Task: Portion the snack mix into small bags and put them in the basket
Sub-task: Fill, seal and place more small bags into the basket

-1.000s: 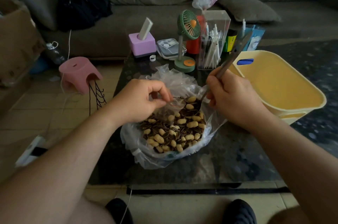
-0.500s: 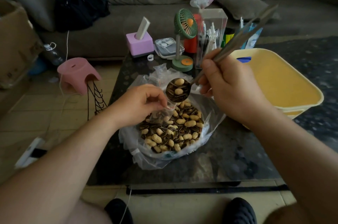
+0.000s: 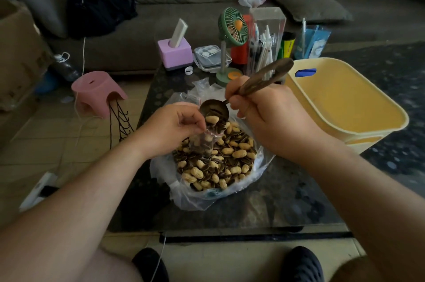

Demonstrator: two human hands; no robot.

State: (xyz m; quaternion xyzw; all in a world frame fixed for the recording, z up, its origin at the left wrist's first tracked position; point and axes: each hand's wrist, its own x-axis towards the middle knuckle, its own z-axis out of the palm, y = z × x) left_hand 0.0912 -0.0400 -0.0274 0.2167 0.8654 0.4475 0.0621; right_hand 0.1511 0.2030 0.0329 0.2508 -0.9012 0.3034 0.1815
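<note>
Over the big snack mix bag (image 3: 216, 166) mid-tabletop, left hand (image 3: 171, 128) fingers pinch the small bag (image 3: 203, 143) open, right hand (image 3: 264, 111) tips the gripped scoop (image 3: 215, 110) in; spills fall back. Basket (image 3: 345, 107) waits at the right edge.

On the desk (image 3: 287, 201) are one large clear bag of snack mix (image 3: 213, 166), one small bag (image 3: 202, 143), one wooden scoop (image 3: 250, 88), one yellow basket (image 3: 340, 107), one green fan (image 3: 232, 35) and one purple holder (image 3: 176, 51). Two hands are at work: the left hand (image 3: 170, 130) and the right hand (image 3: 271, 116). One pink stool (image 3: 97, 90) stands on the floor.
</note>
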